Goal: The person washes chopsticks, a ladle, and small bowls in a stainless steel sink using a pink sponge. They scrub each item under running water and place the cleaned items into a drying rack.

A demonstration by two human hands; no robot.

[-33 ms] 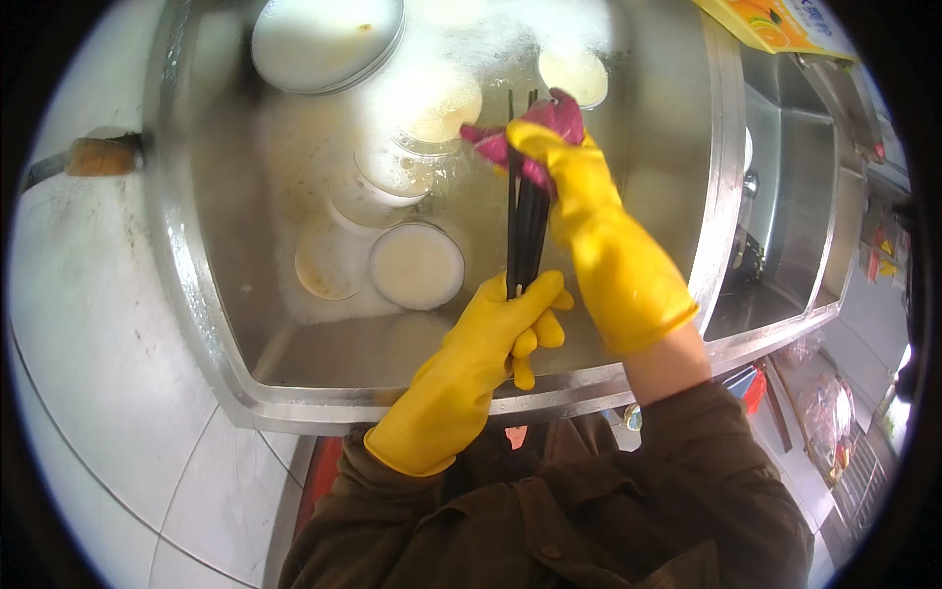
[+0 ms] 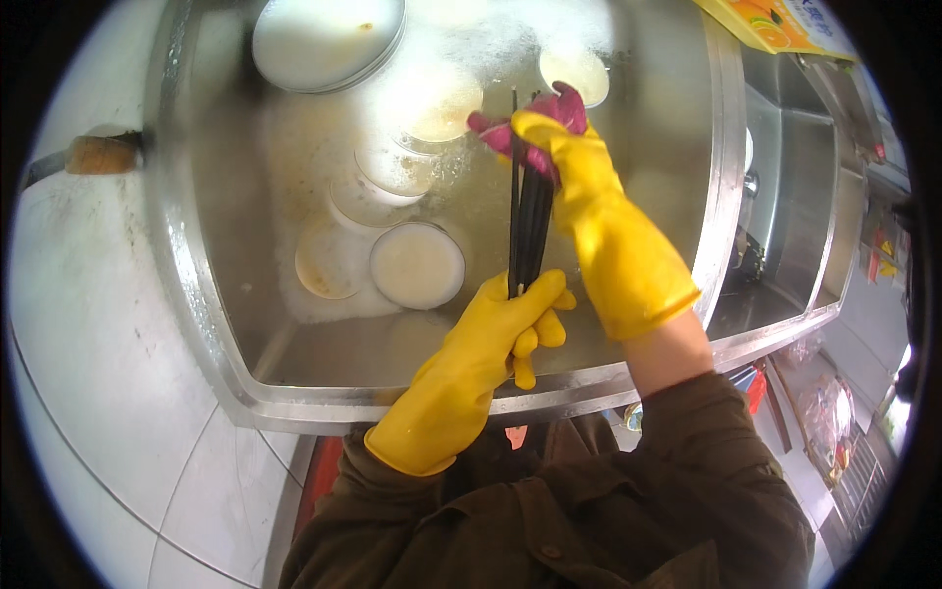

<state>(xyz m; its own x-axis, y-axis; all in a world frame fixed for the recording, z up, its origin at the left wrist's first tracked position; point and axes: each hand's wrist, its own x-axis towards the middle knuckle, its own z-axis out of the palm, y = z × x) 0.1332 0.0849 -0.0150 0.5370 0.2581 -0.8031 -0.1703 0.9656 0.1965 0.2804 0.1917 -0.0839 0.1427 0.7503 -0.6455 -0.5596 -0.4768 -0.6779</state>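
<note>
My left hand [image 2: 491, 344], in a yellow rubber glove, is closed around the lower ends of a bundle of black chopsticks [image 2: 531, 231]. The bundle points away from me over a steel sink. My right hand [image 2: 579, 162], gloved alike, presses a magenta cloth [image 2: 538, 157] round the chopsticks near their far ends. A single chopstick stands slightly apart on the left of the bundle. Beneath and to the left, several round dishes lie in cloudy, foamy water, among them a bowl [image 2: 417, 266] full of whitish water and another bowl [image 2: 575, 77] beyond the cloth.
Stacked white plates [image 2: 324, 44] sit at the sink's far left. The metal sink rim [image 2: 324, 404] runs between me and the basin. A second steel basin [image 2: 800, 187] adjoins on the right, with a yellow package [image 2: 775, 27] at its far end. A brown handle-like piece [image 2: 103, 155] lies on the left.
My right hand and the magenta cloth have shifted very slightly away from me and to the right along the chopsticks. My left hand keeps its place and hold.
</note>
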